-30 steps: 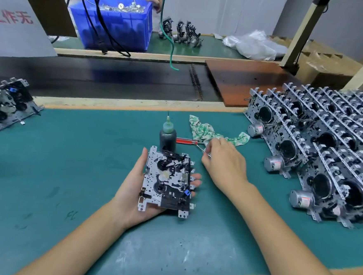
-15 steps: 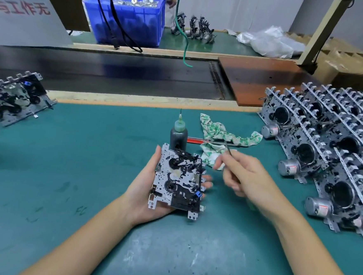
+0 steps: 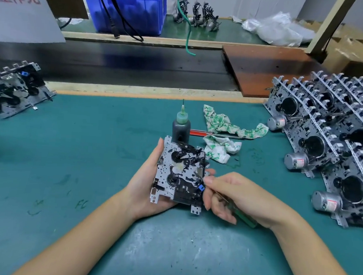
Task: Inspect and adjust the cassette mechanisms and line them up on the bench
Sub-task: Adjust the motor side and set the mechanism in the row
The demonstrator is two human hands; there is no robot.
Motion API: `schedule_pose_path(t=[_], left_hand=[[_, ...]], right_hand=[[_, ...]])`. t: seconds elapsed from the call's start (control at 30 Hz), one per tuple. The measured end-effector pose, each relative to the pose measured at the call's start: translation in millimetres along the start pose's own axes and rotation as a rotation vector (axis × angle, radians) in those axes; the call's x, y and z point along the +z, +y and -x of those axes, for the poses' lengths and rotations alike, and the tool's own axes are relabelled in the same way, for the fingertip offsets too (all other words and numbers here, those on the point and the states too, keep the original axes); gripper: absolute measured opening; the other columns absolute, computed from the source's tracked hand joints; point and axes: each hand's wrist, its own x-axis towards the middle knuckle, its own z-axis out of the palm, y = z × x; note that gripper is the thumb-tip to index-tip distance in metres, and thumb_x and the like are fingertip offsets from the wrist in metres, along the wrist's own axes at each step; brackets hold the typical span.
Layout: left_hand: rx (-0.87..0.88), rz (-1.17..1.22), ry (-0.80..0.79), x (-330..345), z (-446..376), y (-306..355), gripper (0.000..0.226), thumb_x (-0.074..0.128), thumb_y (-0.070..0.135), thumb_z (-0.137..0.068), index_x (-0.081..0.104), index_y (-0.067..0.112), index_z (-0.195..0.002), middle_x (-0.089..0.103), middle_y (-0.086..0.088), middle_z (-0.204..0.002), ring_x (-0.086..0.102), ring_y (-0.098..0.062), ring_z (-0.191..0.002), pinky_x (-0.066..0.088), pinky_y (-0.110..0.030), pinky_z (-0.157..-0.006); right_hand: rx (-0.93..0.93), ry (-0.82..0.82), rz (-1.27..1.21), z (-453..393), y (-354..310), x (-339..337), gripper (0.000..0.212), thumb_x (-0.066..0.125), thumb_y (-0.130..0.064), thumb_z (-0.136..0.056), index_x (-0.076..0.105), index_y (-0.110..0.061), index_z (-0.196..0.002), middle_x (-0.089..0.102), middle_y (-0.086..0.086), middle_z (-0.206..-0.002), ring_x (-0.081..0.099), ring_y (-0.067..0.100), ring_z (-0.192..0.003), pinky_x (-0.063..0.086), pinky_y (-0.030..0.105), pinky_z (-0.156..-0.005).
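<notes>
The green bench mat [image 3: 66, 172] carries everything here, and places below are given from the dark oil bottle [image 3: 180, 128] standing near its middle. Far to the right of the bottle, finished cassette mechanisms [image 3: 335, 135] stand on edge in close leaning rows, their round motors facing the person; far to its left, a few more mechanisms [image 3: 12, 91] lie flat by the mat's edge. Just right of the bottle sits a crumpled green-printed rag [image 3: 224, 127] with a red-handled screwdriver [image 3: 200, 133] lying across it. Directly in front of the bottle, toward the person, the left hand [image 3: 145, 184] cradles one cassette mechanism [image 3: 180, 173] face up, palm beneath, thumb along its left edge and fingertips curling round the right edge. The right hand [image 3: 236, 195] pinches a thin metal tool [image 3: 223, 198] with a green handle, its tip at the mechanism's right side beside a small blue part [image 3: 200, 187]. A second ago that hand was up by the rag, just right of the bottle, collecting the tool; half a second ago it was carrying it back; now it has arrived at the work. That suggests inspection has given way to adjustment on this unit, with lining it up among the rows still to come.
</notes>
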Motion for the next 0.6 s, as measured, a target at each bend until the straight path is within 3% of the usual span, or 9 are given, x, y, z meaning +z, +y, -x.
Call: schedule_pose_path(t=[0.17, 0.6], left_hand=[[-0.010, 0.016, -0.011, 1.8, -0.1, 0.3, 0.083, 0.031, 0.070, -0.087, 0.066, 0.001, -0.116, 0.062, -0.023, -0.122, 0.062, -0.031, -0.110, 0.049, -0.041, -0.096], [-0.005, 0.001, -0.017, 3.3, 0.3, 0.6, 0.083, 0.031, 0.070, -0.087, 0.061, 0.001, -0.123, 0.059, -0.024, -0.126, 0.061, -0.031, -0.112, 0.051, -0.042, -0.095]], right_hand=[[0.027, -0.002, -0.052, 1.1, 1.3, -1.6, 0.042, 0.045, -0.043, -0.087, 0.064, -0.017, -0.059, 0.045, -0.003, -0.041, 0.032, 0.007, -0.033, 0.025, 0.016, -0.036], [0.078, 0.068, 0.013, 1.7, -2.8, 1.2, 0.050, 0.042, -0.033, -0.098, 0.061, -0.015, -0.055, 0.038, -0.002, -0.039, 0.025, 0.006, -0.032, 0.021, 0.013, -0.036]])
